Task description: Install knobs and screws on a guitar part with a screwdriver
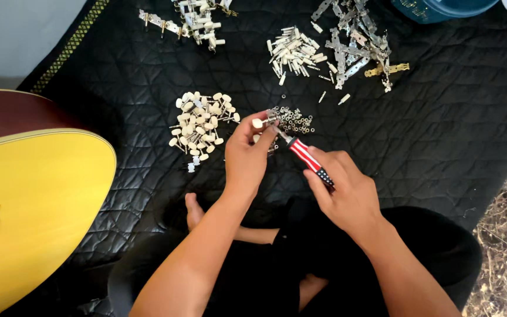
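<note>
Guitar [30, 188] lies at the person's left on the black quilted mat [441, 129]. Right hand [344, 191] is closed around a striped screwdriver [307, 157]; left hand [246, 155] pinches a white-knobbed tuning peg [263, 122] at its tip. A slip could drop the peg into the loose washers [293, 120] (hard to recover).

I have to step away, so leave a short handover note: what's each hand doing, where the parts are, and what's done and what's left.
Left hand: pinches a small tuner part with a cream knob.
Right hand: grips a red-and-white striped screwdriver, tip against that part.
Parts on the black quilted mat: cream-knobbed pegs left of the hands, small metal rings and screws just beyond them, white posts and metal plates farther back.
Assembled tuner strips lie at the far edge. A yellow guitar lies at left.
Done: a few strips. Left: the loose piles.
</note>
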